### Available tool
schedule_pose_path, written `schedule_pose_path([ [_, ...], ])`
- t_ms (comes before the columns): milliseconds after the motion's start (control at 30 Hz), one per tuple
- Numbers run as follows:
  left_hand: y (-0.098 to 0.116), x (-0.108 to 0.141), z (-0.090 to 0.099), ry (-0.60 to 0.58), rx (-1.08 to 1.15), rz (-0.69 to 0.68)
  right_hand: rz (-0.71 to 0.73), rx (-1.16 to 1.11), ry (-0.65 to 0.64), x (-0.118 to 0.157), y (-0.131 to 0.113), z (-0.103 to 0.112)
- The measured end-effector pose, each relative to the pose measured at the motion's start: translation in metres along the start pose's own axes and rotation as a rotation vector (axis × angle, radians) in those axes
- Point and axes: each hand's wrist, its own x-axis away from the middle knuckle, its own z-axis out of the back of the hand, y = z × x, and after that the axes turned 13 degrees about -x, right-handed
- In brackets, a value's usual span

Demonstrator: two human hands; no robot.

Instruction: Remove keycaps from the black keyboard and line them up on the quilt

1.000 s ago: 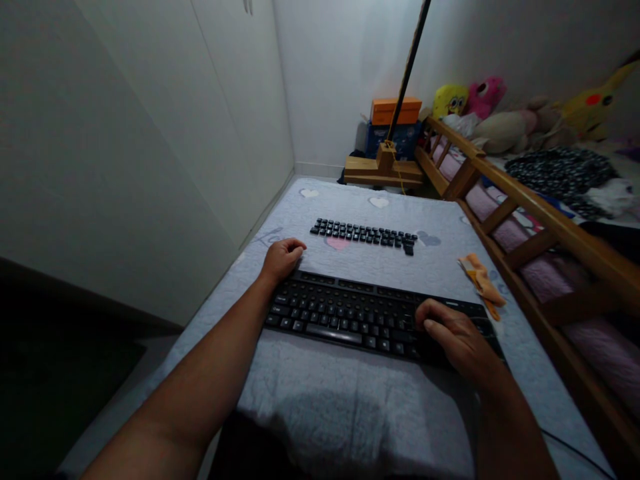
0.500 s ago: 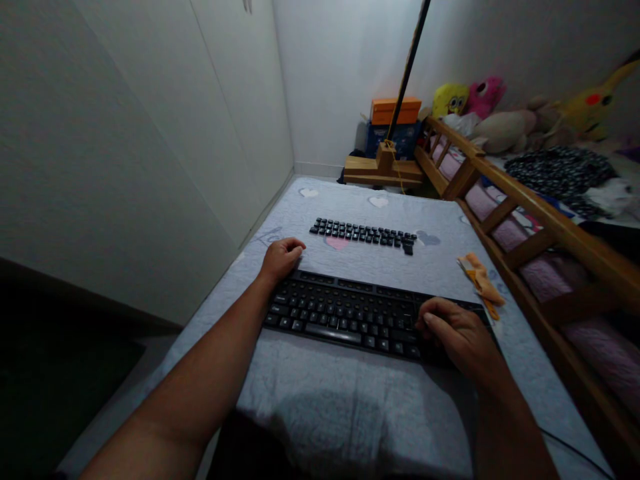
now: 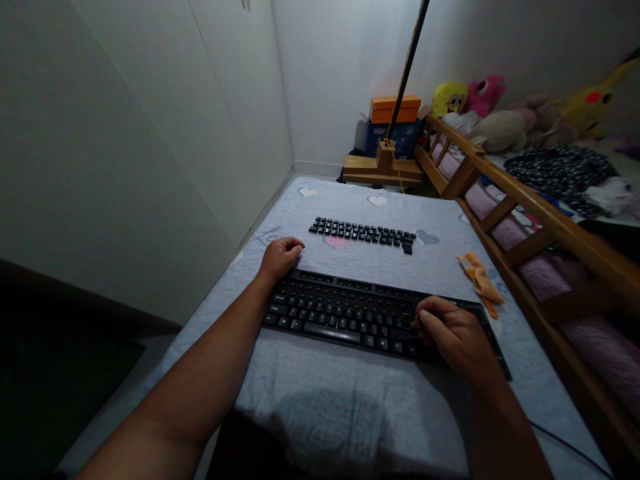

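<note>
A black keyboard (image 3: 340, 313) lies across the pale quilted cover, its upper rows bare of keycaps. My right hand (image 3: 453, 337) is over its right part, thumb and fingertips pinched together close to the keys; anything between them is hidden. At the upper left corner, my left hand (image 3: 281, 258) rests curled, with the wrist against the keyboard's edge; the inside of the fist does not show. Beyond the keyboard, loose black keycaps (image 3: 360, 231) are laid out in rows. To the right lies a brush with an orange handle (image 3: 490, 307), beside a crumpled orange cloth (image 3: 481, 277).
A wooden bed rail (image 3: 530, 193) runs along the right, with plush toys (image 3: 450, 99) and clothes behind it. At the far end stand a wooden stand base (image 3: 383, 170) with a dark pole and an orange box (image 3: 395, 109). White cabinet doors (image 3: 150, 133) line the left.
My right hand has shifted slightly left and up, still pinched, uncovering more of the keyboard's right end. My left hand stays practically where it was.
</note>
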Motion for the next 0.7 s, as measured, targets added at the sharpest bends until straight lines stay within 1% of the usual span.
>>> schedule_pose_path([
  [200,0.0,0.0,0.0,-0.011,-0.002,0.01,-0.012,0.082,0.027,0.001,-0.006,-0.009],
  [367,-0.002,-0.001,0.0,-0.012,-0.013,-0.004,0.082,0.225,0.066,0.002,-0.01,-0.01],
  [533,-0.002,-0.001,0.0,-0.011,0.001,0.002,0.091,0.258,0.091,0.002,-0.008,-0.01],
  [700,-0.003,-0.001,-0.001,-0.007,0.004,-0.005,0.145,0.328,0.101,0.001,-0.011,-0.012],
])
